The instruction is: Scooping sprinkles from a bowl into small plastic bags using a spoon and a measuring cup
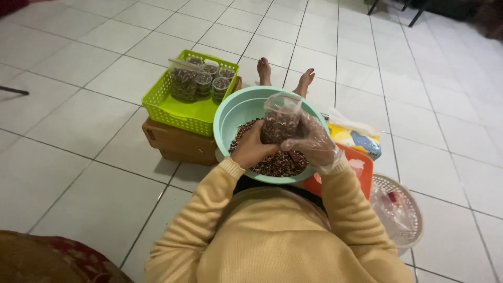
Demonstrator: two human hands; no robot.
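Note:
A small clear plastic bag [281,119], partly filled with a dark speckled mix, is held upright over a mint-green bowl [233,112] on my lap. My left hand [252,148], bare, grips the bag from the left side. My right hand [313,140], in a thin clear plastic glove, supports the bag from the right. The bowl holds a heap of the same dark mix [277,163] under my hands.
A lime-green basket [173,110] on a cardboard box [173,140] holds filled clear bags and cups [201,81]. An orange tray [361,170], a yellow-blue packet [356,139] and a white woven basket [406,212] lie at my right. My bare feet [285,76] rest on white floor tiles.

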